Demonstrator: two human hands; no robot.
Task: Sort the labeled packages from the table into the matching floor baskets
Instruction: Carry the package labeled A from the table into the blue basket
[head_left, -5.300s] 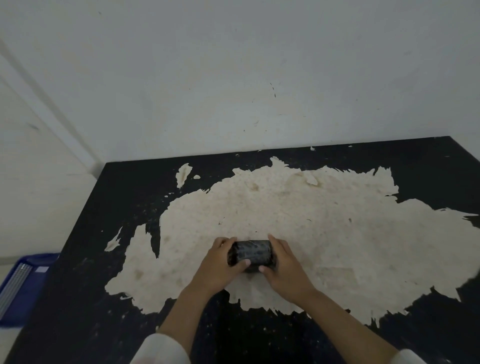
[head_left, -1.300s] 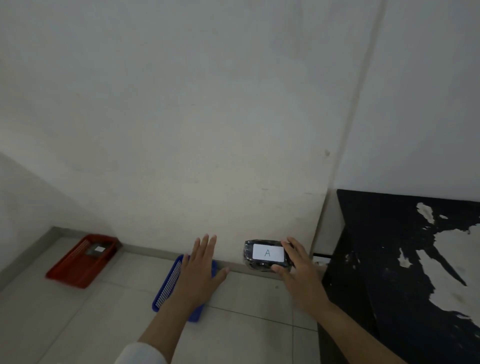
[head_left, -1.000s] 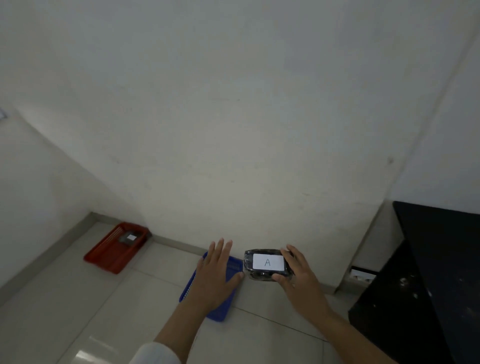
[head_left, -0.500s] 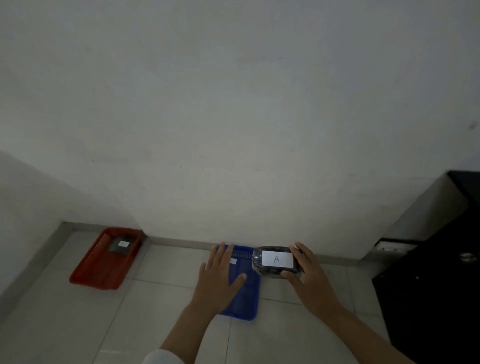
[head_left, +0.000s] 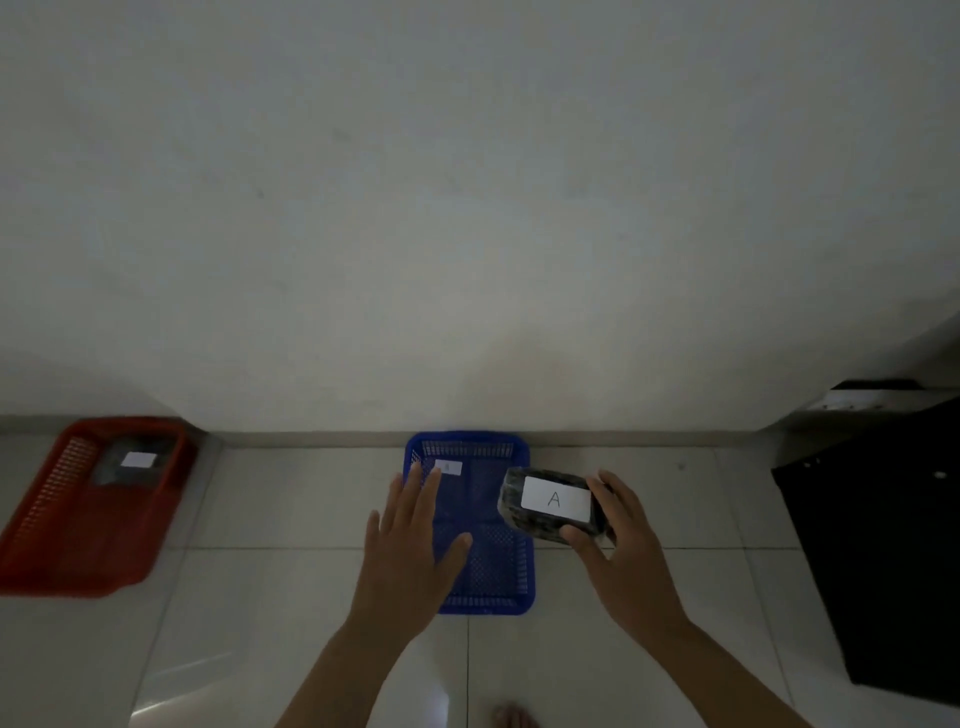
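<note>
Right hand (head_left: 626, 558): you grip package A (head_left: 553, 505) over blue basket's (head_left: 483, 597) right rim.
Left hand (head_left: 410, 545): yours, spread, holding nothing.

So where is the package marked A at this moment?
In the head view the package marked A sits right of centre, held in the right hand over the right edge of the blue basket, with the open left hand beside it.
</note>
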